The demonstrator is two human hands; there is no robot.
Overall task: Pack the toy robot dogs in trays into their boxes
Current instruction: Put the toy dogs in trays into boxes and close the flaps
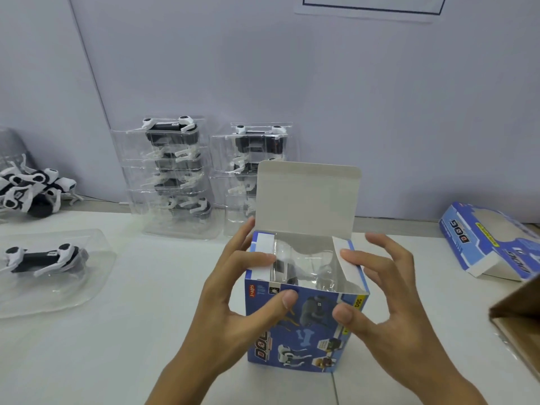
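Box: the blue box (304,323) stands up on the white table (146,331), right between the 2 hands. Its top is open.
Dog in tray: a clear tray with a toy dog (304,267) is already down inside the box. Only the shiny top of it shows.
Left hand: the left hand (233,302) holds the left side of the box. Its thumb is on the front and a finger presses the left small flap (261,258).
Right hand: the right hand (388,311) holds the right side. Its thumb is on the front, a finger touches the right small flap (349,266), and the other fingers are spread out.
What matters next: I think the 2 small flaps fold in toward each other, then the big lid (306,197), standing up at the back, comes forward and down. Each hand is next to its own flap.
Room: nothing is above the box. The stacks of dogs in trays (175,171) stand close behind the lid.
Other things: 1 more dog in a tray (43,258) lies to the left, and a flat box (491,244) lies to the right.
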